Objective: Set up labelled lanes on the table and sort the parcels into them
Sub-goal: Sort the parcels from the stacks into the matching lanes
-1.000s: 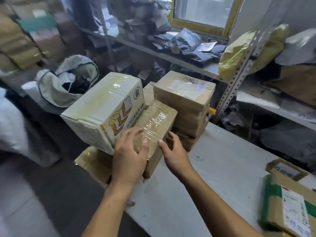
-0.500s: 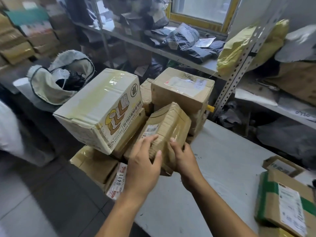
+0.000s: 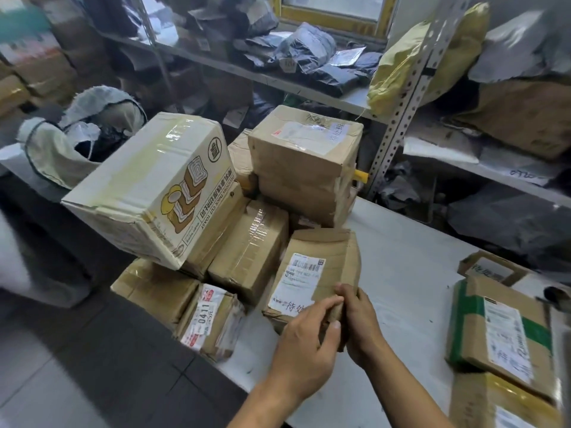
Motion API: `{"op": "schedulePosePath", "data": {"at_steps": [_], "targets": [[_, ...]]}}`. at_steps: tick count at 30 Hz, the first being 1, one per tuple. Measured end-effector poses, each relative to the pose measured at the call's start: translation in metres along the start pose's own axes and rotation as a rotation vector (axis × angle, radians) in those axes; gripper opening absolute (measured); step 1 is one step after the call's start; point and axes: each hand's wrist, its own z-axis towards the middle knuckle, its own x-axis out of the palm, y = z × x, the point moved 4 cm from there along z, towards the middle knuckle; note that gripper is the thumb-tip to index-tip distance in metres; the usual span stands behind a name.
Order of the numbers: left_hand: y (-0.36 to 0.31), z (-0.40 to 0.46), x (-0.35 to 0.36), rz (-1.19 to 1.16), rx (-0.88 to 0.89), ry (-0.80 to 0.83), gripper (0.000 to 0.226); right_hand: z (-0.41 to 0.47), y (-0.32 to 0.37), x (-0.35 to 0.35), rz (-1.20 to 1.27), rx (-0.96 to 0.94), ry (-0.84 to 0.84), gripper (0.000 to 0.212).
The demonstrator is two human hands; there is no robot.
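Note:
A flat brown parcel [image 3: 321, 267] with a white shipping label lies label-up, tilted against the pile, on the white table [image 3: 411, 273]. My left hand [image 3: 309, 338] grips its near edge from the left and my right hand [image 3: 360, 319] holds the same edge from the right. Behind it stands a pile of parcels: a large white toast carton [image 3: 148, 186] tilted on top at the left, a taped brown box [image 3: 250, 251] in the middle, a tall brown box [image 3: 304, 159] at the back, and a small parcel marked 0411 [image 3: 210, 319] at the table's near edge.
At the right edge of the table lie a brown parcel with green tape [image 3: 500, 332], a small labelled card box [image 3: 491, 268] and a yellowish parcel [image 3: 500, 403]. Metal shelving [image 3: 398, 125] with bags and mailers stands behind. A grey sack [image 3: 68, 140] sits on the floor at the left.
Both hands have pulled the flat parcel off the pile toward me and turned it label-up. The taped brown box beneath it now shows.

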Motion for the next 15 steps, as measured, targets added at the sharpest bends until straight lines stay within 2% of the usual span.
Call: {"op": "schedulePosePath", "data": {"at_steps": [3,6,8,12,15], "targets": [[0.004,-0.003,0.004,-0.052,0.016,-0.072,0.023,-0.002,-0.015,-0.022,0.094,-0.015,0.029,0.024],[0.023,0.0,-0.007,-0.085,-0.107,-0.274,0.02,-0.005,-0.02,-0.044,0.176,0.0,0.051,0.033],[0.038,0.006,-0.009,-0.097,-0.216,-0.318,0.018,-0.006,-0.021,-0.061,0.208,0.008,0.05,0.038],[0.048,0.021,0.018,-0.17,-0.344,-0.17,0.02,-0.012,-0.021,-0.098,0.24,-0.031,0.048,0.059],[0.043,0.027,0.043,-0.33,-0.39,-0.065,0.02,-0.021,-0.023,-0.13,0.266,-0.059,0.029,0.063]]}}
